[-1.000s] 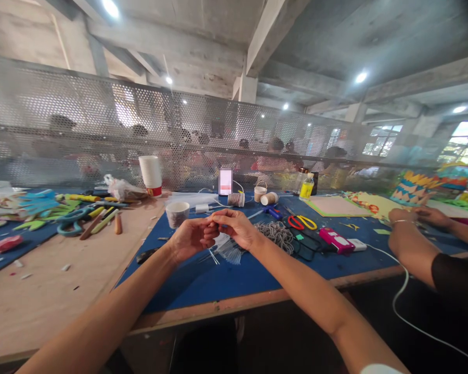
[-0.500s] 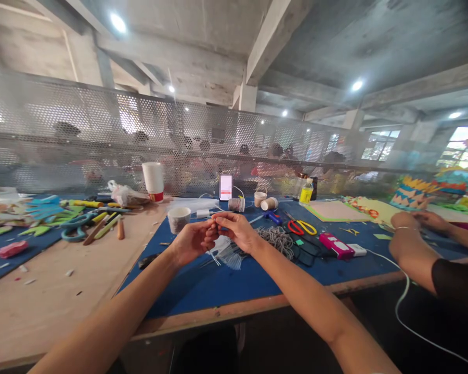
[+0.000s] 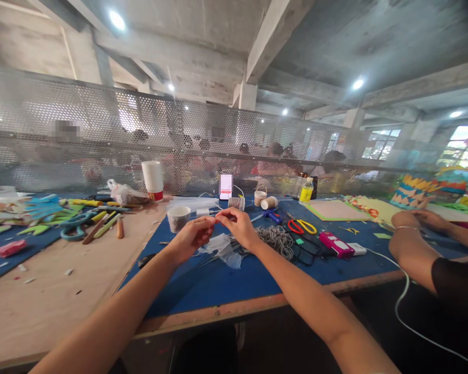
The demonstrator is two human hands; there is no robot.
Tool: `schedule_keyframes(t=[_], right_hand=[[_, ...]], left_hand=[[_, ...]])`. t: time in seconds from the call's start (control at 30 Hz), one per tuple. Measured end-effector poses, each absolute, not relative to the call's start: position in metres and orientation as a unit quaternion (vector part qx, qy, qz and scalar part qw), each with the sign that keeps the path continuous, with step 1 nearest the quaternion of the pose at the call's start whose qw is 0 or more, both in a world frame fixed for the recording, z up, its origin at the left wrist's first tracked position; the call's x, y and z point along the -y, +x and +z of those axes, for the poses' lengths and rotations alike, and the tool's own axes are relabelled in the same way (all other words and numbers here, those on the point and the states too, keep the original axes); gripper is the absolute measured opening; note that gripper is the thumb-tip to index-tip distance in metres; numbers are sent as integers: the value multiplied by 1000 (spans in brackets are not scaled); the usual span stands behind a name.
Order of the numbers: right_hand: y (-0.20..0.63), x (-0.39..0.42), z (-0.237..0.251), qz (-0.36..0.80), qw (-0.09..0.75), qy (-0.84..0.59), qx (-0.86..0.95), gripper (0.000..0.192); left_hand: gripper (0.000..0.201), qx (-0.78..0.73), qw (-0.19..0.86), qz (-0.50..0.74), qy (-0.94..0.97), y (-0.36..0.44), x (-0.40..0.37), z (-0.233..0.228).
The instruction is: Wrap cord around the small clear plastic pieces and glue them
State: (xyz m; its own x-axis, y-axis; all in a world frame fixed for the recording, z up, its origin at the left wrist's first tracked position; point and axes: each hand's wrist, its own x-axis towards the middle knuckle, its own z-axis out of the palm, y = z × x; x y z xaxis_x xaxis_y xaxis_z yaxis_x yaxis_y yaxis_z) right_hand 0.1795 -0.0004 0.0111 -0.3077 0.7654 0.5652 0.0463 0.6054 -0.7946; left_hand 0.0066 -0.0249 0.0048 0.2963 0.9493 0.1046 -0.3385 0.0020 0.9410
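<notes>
- Head view: left hand [image 3: 190, 236] and right hand [image 3: 238, 226] meet fingertip to fingertip above the blue worktop [image 3: 218, 285], both pinched, seemingly on something thin, too small to identify.
- Clear strips [image 3: 224, 248] lie just beneath; grey cord [image 3: 275, 239] beside the right wrist.

A blue mat [image 3: 226, 285] covers the tan wooden desk [image 3: 42, 296]. On it lie red-and-yellow-handled scissors [image 3: 302, 226], a grey cord bundle [image 3: 276, 238], a magenta tool [image 3: 336, 245], a yellow bottle [image 3: 306, 192], a speckled white paper cup [image 3: 178, 218] and teal scissors [image 3: 73, 226].
</notes>
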Motion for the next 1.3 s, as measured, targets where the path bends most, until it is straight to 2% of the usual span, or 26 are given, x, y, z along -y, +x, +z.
schedule_keyframes(t=[0.13, 0.37, 0.5, 0.8, 0.97, 1.03, 1.13, 1.23, 1.3], right_hand=[[181, 3, 12, 269, 522, -290, 756, 25], [183, 1, 12, 295, 491, -322, 753, 23], [185, 1, 13, 293, 483, -316, 762, 22], [181, 2, 11, 218, 487, -327, 780, 13], [193, -9, 17, 281, 490, -307, 766, 23], [205, -18, 17, 261, 488, -319, 769, 23], [224, -29, 10, 179, 414, -386, 805, 16], [233, -32, 0, 156, 331, -418, 832, 15], [230, -28, -1, 169, 339, -402, 834, 16]], left_hand=[[20, -358, 503, 554, 559, 8, 27, 7], [14, -430, 212, 566, 671, 13, 35, 12], [9, -428, 129, 558, 699, 14, 38, 12], [12, -408, 145, 575, 694, 18, 43, 14], [8, -421, 178, 594, 661, 15, 40, 15], [11, -434, 187, 601, 644, 12, 38, 15], [16, -442, 184, 614, 627, 9, 35, 17], [18, -437, 187, 627, 617, 7, 35, 20], [19, -431, 208, 631, 611, 7, 36, 21]])
